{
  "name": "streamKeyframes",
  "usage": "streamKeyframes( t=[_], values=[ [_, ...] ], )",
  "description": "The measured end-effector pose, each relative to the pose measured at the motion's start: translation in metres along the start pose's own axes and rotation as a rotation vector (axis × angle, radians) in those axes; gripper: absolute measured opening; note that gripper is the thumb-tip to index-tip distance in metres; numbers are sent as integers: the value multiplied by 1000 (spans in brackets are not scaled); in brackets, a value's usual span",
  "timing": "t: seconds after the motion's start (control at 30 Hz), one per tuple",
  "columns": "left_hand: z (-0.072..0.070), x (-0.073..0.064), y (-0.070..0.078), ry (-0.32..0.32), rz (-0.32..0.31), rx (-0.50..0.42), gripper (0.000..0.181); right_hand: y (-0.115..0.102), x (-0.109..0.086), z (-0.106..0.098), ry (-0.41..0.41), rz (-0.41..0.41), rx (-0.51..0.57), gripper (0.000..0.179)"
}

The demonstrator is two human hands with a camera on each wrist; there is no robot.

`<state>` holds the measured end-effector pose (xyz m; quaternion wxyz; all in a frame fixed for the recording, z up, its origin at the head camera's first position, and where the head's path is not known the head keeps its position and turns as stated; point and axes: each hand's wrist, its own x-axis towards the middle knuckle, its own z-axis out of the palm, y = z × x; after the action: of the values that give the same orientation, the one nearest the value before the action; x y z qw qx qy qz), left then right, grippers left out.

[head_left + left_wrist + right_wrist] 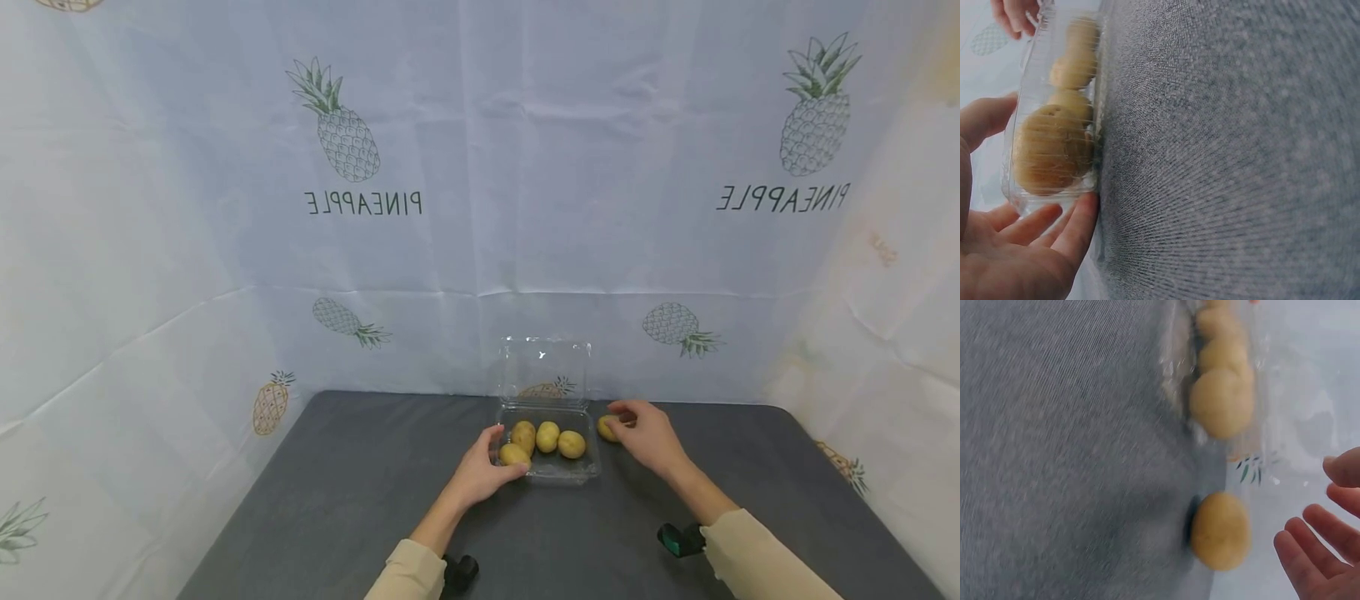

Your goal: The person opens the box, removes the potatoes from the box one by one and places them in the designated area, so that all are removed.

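A clear plastic clamshell container (557, 472) stands on the table with its lid (545, 367) raised at the back. Inside lie several potatoes (572, 444), seen through the ribbed wall in the left wrist view. My left hand (480, 473) holds the container by its left end, the thumb on one side and the fingers at the end wall (1054, 200). To the right of the container, a loose potato (1220, 531) rests on the table. Close beside that potato is my right hand (649, 435), its fingers (1329, 534) spread and apart from it in the right wrist view.
The dark grey table (360, 500) ends at a white curtain (480, 233) printed with pineapples, which also hangs at both sides. Black wrist devices (681, 540) sit at the sleeves (761, 554).
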<state>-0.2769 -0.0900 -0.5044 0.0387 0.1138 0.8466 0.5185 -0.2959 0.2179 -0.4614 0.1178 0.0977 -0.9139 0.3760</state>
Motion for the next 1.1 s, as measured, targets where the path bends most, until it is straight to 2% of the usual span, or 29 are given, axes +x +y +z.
streamKeyframes(
  t=[0.3, 0.47, 0.73, 1.1],
  values=[
    [-1, 0, 1, -4, 4, -5, 85, -16, -2, 9, -24, -65, 50, 30],
    [-1, -1, 1, -6, 5, -3, 86, -26, -2, 14, -45, -71, 99, 31],
    [0, 1, 0, 2, 1, -1, 86, -38, 0, 23, -71, -65, 110, 30],
    [-1, 0, 1, 2, -5, -8, 86, -48, 5, 36, -110, -130, 2, 30]
  ],
)
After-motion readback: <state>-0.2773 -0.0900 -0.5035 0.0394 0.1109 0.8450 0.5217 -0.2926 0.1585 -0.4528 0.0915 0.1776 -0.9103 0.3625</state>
